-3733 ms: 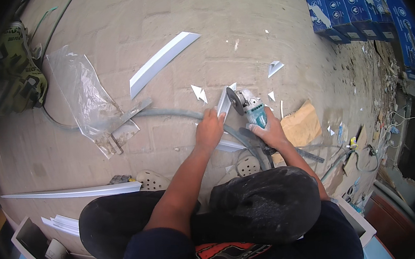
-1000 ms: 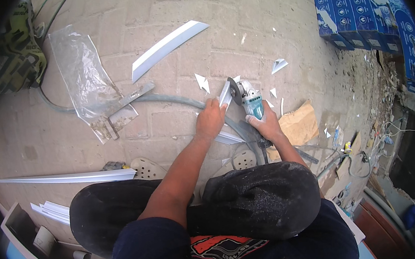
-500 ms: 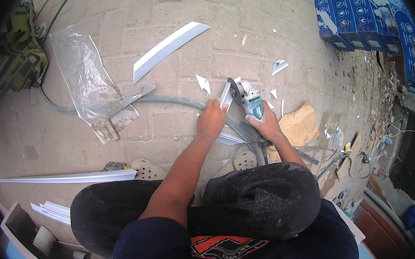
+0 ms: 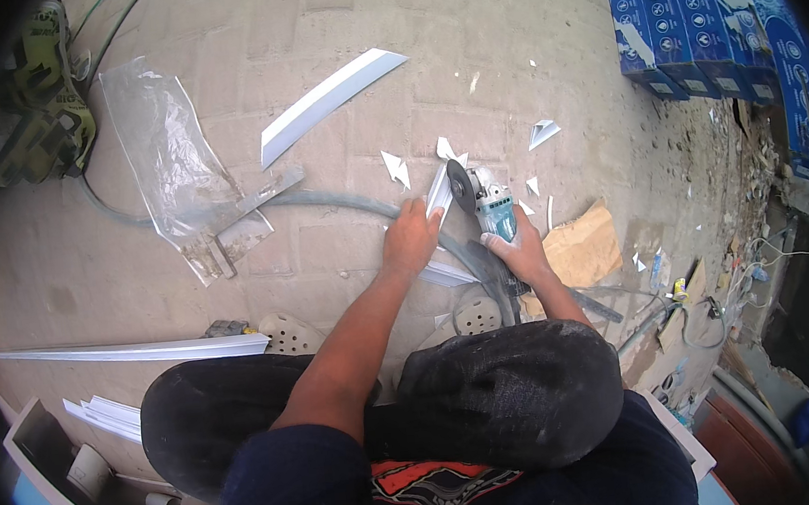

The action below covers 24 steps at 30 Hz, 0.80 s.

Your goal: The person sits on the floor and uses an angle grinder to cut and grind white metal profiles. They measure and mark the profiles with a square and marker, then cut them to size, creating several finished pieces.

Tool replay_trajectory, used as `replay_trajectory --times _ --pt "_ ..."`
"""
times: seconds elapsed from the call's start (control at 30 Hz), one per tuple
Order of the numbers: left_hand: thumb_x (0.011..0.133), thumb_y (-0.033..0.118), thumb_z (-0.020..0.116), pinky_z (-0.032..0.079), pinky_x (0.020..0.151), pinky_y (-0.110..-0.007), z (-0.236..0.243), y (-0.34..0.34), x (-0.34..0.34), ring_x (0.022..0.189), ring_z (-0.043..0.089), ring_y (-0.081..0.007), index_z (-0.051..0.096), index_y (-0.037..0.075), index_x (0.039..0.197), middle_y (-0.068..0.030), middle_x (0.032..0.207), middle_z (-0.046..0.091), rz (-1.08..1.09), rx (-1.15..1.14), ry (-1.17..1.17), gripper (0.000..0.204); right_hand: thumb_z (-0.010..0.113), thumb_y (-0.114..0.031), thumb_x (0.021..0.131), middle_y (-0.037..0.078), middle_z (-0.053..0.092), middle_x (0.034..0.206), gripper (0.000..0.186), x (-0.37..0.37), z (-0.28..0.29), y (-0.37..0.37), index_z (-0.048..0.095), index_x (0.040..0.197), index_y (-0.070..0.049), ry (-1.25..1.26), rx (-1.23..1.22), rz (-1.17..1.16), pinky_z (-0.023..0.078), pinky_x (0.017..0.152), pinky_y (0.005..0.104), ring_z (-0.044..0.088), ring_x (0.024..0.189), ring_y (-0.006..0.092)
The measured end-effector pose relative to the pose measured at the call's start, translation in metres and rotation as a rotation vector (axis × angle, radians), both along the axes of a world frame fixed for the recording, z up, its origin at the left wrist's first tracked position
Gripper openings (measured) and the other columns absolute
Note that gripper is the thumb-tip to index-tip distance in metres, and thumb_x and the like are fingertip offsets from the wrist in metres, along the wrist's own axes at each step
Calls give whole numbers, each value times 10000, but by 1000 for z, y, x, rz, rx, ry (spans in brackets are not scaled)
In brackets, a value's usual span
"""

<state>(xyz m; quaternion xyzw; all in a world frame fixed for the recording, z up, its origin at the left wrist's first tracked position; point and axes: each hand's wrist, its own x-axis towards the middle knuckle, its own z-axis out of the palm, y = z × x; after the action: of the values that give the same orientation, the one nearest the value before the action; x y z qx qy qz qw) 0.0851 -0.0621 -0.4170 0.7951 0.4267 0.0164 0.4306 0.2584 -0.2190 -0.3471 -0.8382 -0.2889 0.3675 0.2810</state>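
Note:
My left hand [image 4: 411,239] is closed around a white trim strip [image 4: 439,191], a short channel-like profile whose end points away from me. In my right hand [image 4: 518,247] is a teal angle grinder [image 4: 496,216], gripped by its body. The grinder's dark disc [image 4: 460,186] is just right of the strip's far end; I cannot tell whether they touch. A white triangular offcut [image 4: 444,148] lies just beyond the strip's tip. Farther left rests another white trim piece [image 4: 327,107] with angled ends. Below my left hand, one more white strip [image 4: 446,274] is partly hidden.
A grey hose [image 4: 331,196] crosses the paved ground, passing beneath a dirty metal tool [image 4: 254,202] on a clear plastic sheet [image 4: 155,140]. Brown paper [image 4: 582,245] lies right of the grinder. Blue boxes [image 4: 695,30] stand far right. A long white strip [image 4: 132,353] lies at left.
The grinder has shifted slightly toward me and its disc has turned a little. The white offcut beyond the strip's tip now shows plainly. My left hand stays almost in place.

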Motion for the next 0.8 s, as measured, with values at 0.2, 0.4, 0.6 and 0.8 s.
replay_trajectory --times 0.2,0.4,0.6,0.8 --pt "1044 386 703 541 889 -626 19 -23 11 1007 709 -569 533 -71 1348 -370 1124 713 228 -86 -161 574 752 -343 945 151 712 1114 535 14 19 0 599 1325 0 596 307 -503 624 819 401 746 959 264" --pt "976 440 790 568 909 -559 64 -70 28 1023 740 -524 474 -124 1437 -357 1109 736 2 -223 -272 794 723 -401 955 160 716 1051 551 51 15 -1 591 1262 36 1199 752 -933 657 728 420 728 833 262" --pt "886 380 909 579 930 -505 86 -77 33 1082 755 -451 472 -95 1445 -314 1182 742 -62 -243 -380 854 725 -414 935 139 684 963 514 38 18 -6 627 1171 31 1331 1032 -1022 651 728 412 722 831 264" --pt "917 400 887 580 939 -498 124 -80 36 1060 753 -441 426 -64 1527 -285 1181 731 -125 -75 -340 895 700 -458 943 152 700 963 535 21 -15 -9 643 1126 42 1193 1082 -1019 657 720 437 725 801 269"
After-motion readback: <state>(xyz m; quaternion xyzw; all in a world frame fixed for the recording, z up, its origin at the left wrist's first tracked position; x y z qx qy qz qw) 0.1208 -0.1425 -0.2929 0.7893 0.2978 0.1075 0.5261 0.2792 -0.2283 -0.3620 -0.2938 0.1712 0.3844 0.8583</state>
